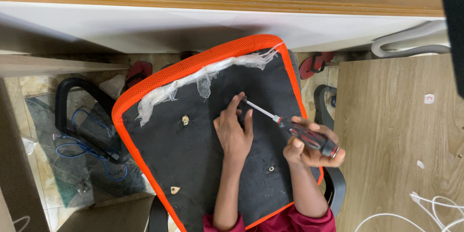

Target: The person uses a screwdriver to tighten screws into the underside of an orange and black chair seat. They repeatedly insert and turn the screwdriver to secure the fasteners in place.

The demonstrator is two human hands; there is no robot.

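Observation:
An upturned chair seat [193, 150], black underneath with an orange mesh rim, lies in front of me. Torn clear plastic wrap [169, 92] clings along its far edge. My left hand [234, 128] rests flat on the black underside, fingers pinching at the tip of a screwdriver [290, 126]. My right hand [309, 147] grips the screwdriver's black and red handle, with the metal shaft slanting up-left to the seat. Small screw holes and fittings [184, 120] show on the underside.
A black armrest [77, 116] and a blue cable [77, 150] lie on the tiled floor at left. A wooden panel [396, 140] stands at right with white cables [435, 210]. Red sandals [137, 71] sit under the white ledge [193, 24].

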